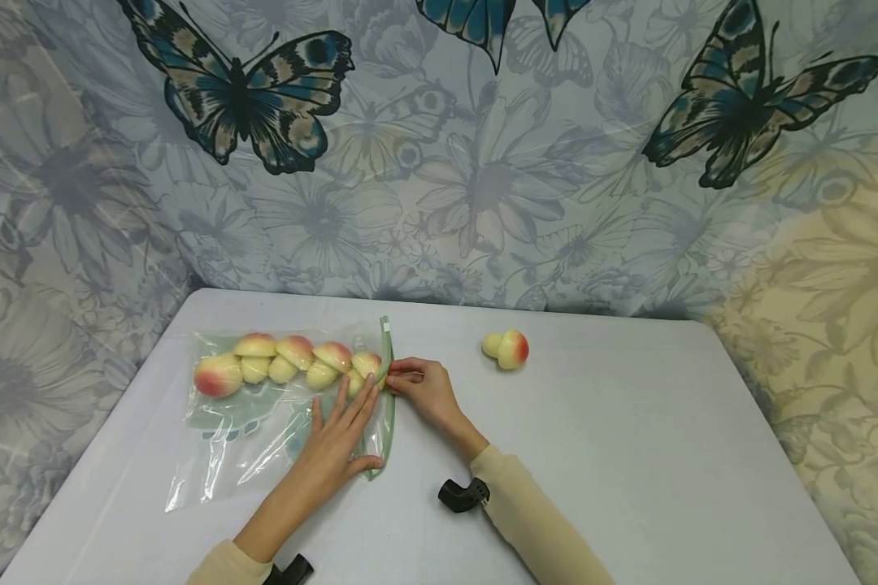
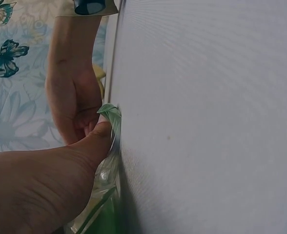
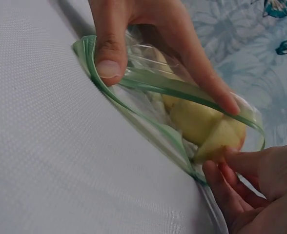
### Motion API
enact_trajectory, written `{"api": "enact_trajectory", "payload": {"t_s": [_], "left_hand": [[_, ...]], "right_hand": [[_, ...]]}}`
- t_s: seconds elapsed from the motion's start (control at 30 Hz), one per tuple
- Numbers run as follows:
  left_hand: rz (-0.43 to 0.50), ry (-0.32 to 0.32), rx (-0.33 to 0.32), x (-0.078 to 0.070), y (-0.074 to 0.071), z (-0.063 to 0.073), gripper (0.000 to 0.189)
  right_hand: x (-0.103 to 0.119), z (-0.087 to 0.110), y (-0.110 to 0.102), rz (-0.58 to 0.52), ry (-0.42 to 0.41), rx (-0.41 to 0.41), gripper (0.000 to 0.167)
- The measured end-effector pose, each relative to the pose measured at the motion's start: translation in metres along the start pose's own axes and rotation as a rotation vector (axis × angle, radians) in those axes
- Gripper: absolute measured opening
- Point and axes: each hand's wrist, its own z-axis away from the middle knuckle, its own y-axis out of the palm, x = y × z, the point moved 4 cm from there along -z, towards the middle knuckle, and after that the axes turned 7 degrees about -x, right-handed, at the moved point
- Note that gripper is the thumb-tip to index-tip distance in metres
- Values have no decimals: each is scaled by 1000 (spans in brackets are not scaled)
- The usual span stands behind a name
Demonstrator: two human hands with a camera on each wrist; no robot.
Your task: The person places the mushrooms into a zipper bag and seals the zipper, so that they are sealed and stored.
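Note:
A clear zip bag with a green-edged mouth lies flat, its mouth facing right. Inside is a row of yellow-and-red toy mushrooms. My left hand rests on the bag near the mouth, fingers spread. In the right wrist view, its thumb lies at one green edge and a finger touches the other, with the mouth gaping between. At the mouth my right hand pinches the nearest toy mushroom with thumb and fingers. The left wrist view hides that mushroom behind the hands.
Another toy mushroom lies alone toward the back of the white table, right of the bag. A butterfly-patterned cloth hangs behind the table and along its sides.

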Motion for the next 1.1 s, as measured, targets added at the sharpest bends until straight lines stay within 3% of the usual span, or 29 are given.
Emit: {"api": "enact_trajectory", "payload": {"t_s": [0.2,0.37,0.9,0.97,1.1], "left_hand": [[9,-3,0,-1,0,0,108],[11,5,-19,-1,0,0,108],[20,-24,15,-1,-1,0,108],[21,-25,20,-1,-1,0,108],[19,-12,15,-1,-2,0,107]], "right_hand": [[-8,-2,-1,20,-3,-7,23],[-13,-4,-8,109,-41,-48,22],[20,-4,-53,212,-75,-174,26],[37,1,-58,226,-98,-190,25],[43,1,-80,266,-194,-249,24]]}}
